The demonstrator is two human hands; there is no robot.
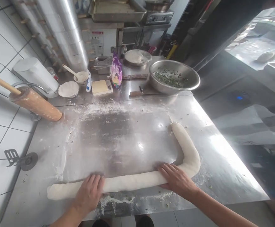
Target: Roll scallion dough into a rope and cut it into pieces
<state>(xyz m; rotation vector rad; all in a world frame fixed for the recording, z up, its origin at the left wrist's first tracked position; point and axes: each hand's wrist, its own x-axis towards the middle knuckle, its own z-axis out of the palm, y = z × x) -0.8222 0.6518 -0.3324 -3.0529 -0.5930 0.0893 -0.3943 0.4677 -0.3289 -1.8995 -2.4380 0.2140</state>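
Observation:
A long white dough roll (132, 183) lies along the near side of the steel table, and its right end bends round and points away from me. My left hand (90, 190) is closed over the roll near its left end, fingers curved across the top. Farther right, just before the bend, my right hand (175, 178) has its fingers draped over the dough and down its far side. Both thumbs are mostly hidden. Loose flour (115, 201) and green bits lie on the steel between me and the roll.
At the back stand a steel bowl (175, 90) of chopped greens, a purple bag (116, 71), a scale (102, 87) and a flour bowl (68, 90). A knife (136, 93) lies before the bag. A big rolling pin (38, 104) and a spatula (12, 157) are at left.

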